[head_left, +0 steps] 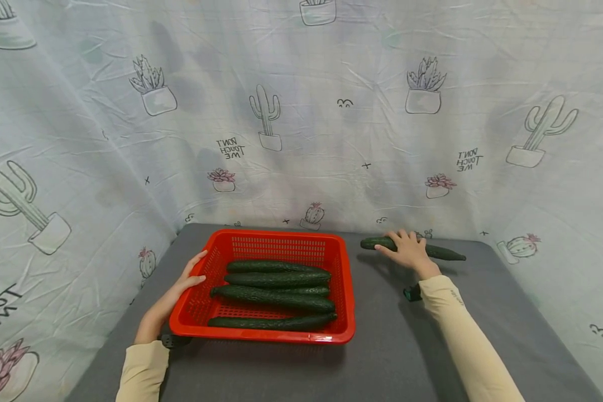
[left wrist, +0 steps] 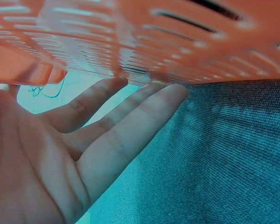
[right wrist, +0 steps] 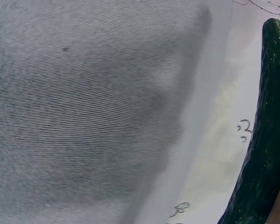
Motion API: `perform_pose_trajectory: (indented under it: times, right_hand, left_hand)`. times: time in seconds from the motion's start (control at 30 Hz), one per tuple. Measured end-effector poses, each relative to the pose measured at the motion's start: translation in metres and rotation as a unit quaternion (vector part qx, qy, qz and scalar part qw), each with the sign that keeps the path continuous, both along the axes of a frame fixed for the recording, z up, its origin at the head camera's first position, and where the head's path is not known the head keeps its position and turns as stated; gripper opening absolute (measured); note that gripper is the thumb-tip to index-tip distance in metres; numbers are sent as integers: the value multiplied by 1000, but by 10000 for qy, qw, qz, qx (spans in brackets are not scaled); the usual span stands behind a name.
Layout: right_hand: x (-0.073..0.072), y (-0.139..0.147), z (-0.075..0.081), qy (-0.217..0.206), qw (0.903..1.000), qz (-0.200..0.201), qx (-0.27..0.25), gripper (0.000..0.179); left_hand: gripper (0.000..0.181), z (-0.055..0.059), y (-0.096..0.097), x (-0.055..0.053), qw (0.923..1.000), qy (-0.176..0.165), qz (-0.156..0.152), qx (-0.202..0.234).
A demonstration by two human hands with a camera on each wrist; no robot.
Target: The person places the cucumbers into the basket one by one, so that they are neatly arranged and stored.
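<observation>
A dark green cucumber [head_left: 444, 253] is in my right hand [head_left: 407, 251], which grips it near its middle at the back right of the table. It lies roughly sideways, with a shadow on the cloth beneath it. The right wrist view shows one blunt end of this cucumber [right wrist: 266, 121] and only slivers of the fingers. On the left, my left hand [head_left: 181, 285] rests against the side of a red plastic basket [head_left: 261, 335]. Its fingers [left wrist: 130, 126] are nearly straight, tips at the slotted basket wall [left wrist: 130, 28]. Several cucumbers [head_left: 273, 298] lie crosswise inside the basket.
Grey cloth covers the table [head_left: 382, 346]. Behind and at both sides hangs a pale curtain [head_left: 311, 128] printed with potted cacti and lettering. A dark wrist device [head_left: 412, 293] shows below the right hand, and another [head_left: 175, 340] by the left wrist.
</observation>
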State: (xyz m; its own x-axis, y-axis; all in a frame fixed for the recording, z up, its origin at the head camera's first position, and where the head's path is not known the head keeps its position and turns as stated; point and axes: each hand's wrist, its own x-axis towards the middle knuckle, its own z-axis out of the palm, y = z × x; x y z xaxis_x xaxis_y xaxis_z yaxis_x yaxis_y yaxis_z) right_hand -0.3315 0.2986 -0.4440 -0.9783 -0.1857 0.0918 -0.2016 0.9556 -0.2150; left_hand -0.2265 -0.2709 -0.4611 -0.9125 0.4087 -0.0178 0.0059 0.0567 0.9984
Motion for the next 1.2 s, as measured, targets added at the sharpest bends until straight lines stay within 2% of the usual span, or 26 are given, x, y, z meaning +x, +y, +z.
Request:
perform_pose_trajectory:
  times: [0.47,0.77,1.2]
  right_hand:
    - [4,-14,26,188,9998,33,82,68]
    - [11,-28,44,239,9997,33,11,66]
    - [27,-60,67,568,9984,61,-22,62]
  left_hand:
    - [60,0,-1,0,10000,-66,9,-17]
    - [60,0,0,-2,10000,-6,2,-60]
    - [61,-1,-1,-2,10000,-22,-41,33]
